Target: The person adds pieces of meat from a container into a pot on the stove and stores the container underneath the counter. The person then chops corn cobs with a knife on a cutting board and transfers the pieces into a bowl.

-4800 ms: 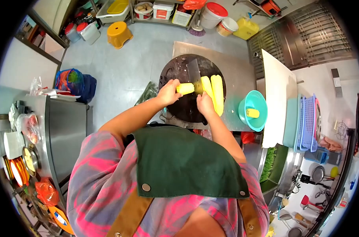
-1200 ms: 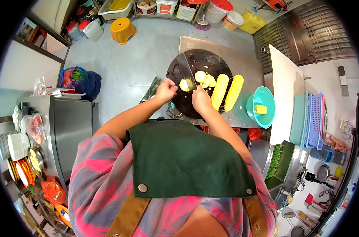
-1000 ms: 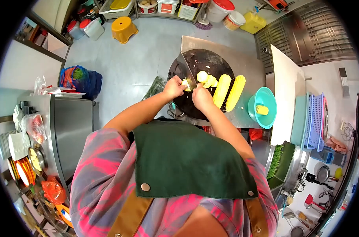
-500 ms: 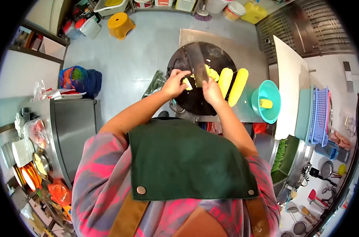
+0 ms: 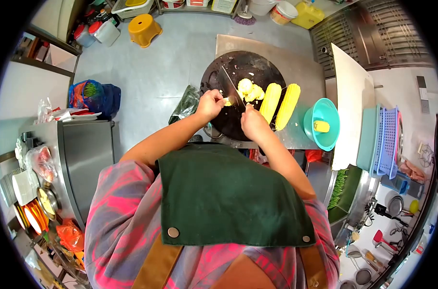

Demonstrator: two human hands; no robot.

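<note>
My right hand (image 5: pixel 254 123) is closed round the handle of a cleaver (image 5: pixel 232 83), whose blade slants up and left across a round dark chopping board (image 5: pixel 219 70). Left of the blade, my left hand (image 5: pixel 210 105) pinches a small yellow corn piece (image 5: pixel 227 102) with its fingertips. Several cut corn chunks (image 5: pixel 247 86) lie just right of the blade. Two peeled corn cobs sit farther right: one cob (image 5: pixel 270 102) on the board, the other cob (image 5: pixel 288 107) at its right edge.
A teal bowl (image 5: pixel 333 127) holding a corn chunk (image 5: pixel 321 126) stands right of the board on the steel table (image 5: pixel 305 67). A white panel (image 5: pixel 345 106) rises beyond it. On the floor are a yellow stool (image 5: pixel 144 29) and a dark plastic bag (image 5: pixel 186 103).
The cleaver has turned from showing its broad face to nearly edge-on. My right hand has shifted slightly down and left. My left fingers have drawn closer together, and more cut chunks show.
</note>
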